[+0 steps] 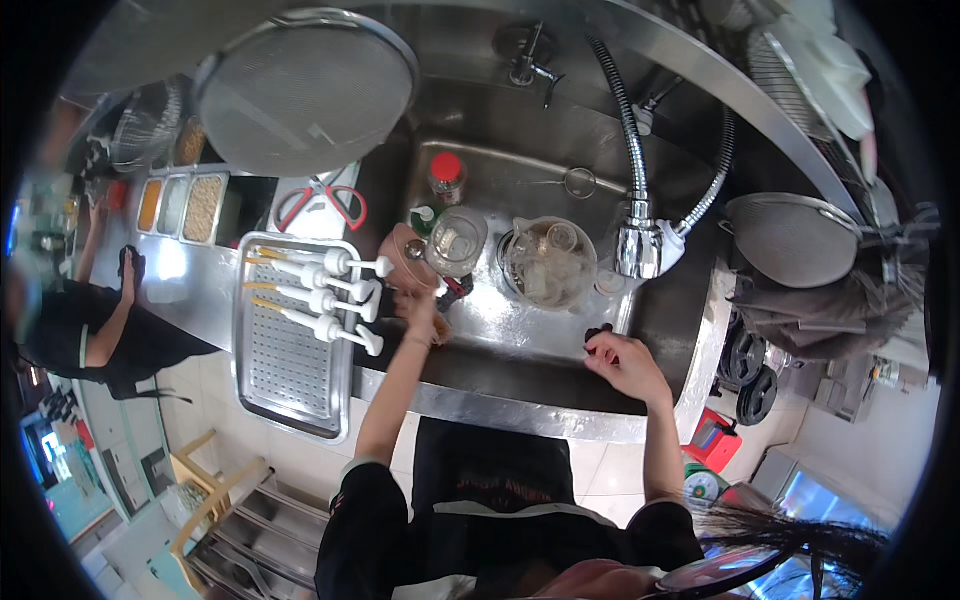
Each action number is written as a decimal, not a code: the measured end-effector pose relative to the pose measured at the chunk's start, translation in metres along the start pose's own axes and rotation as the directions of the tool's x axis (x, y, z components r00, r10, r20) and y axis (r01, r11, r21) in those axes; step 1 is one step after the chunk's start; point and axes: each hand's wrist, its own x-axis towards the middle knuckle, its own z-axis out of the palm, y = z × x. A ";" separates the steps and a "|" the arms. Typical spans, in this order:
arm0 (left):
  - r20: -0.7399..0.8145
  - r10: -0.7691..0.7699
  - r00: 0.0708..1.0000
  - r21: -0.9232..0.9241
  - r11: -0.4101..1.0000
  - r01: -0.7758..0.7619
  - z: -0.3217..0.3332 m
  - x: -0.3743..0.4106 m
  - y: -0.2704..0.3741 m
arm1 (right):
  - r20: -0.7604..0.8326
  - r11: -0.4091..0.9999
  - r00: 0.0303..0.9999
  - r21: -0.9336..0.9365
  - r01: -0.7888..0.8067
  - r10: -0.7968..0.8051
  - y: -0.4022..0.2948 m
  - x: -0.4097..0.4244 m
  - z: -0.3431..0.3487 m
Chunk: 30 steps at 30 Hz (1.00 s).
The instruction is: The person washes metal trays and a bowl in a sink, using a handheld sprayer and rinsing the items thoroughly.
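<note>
My left hand (417, 309) reaches to the lower rim of a pinkish bowl (403, 255) at the left of the steel sink (502, 330); whether its fingers grip it is unclear. My right hand (626, 365) is curled round a small dark object (598, 334), perhaps a scrubber, over the sink's right front. Between the hands stands a round container (555, 262) of cloudy water with clear items in it. A clear plastic container (456, 241), a red-lidded jar (447, 177) and a green pump bottle (424, 217) stand beside the bowl. White dispenser pumps (322, 300) lie on a perforated tray (255, 375).
A flexible-hose faucet (637, 247) hangs over the sink's right side. Red-handled scissors (321, 204) lie behind the tray. A large sieve (307, 97) is at back left, another sieve (795, 240) at right. A co-worker (97, 330) stands at the far-left counter.
</note>
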 end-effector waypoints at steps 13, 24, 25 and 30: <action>-0.138 0.057 0.989 0.096 0.994 -0.044 0.005 0.073 0.000 | 0.282 0.751 0.734 -0.489 -0.445 0.618 0.329 0.052 0.151; 0.041 0.215 0.976 0.048 0.975 -0.217 -0.074 -0.126 0.055 | 0.836 0.712 0.442 0.092 -0.696 0.324 0.199 0.040 0.113; 0.156 0.094 0.983 -0.157 0.985 -0.070 -0.079 -0.136 0.043 | 0.826 0.673 0.503 0.224 -0.705 0.253 0.177 0.034 0.095; 0.661 0.161 0.733 -0.682 0.535 0.498 -0.085 -0.191 0.067 | 0.401 0.475 0.898 0.835 -0.277 -0.180 0.075 0.016 0.004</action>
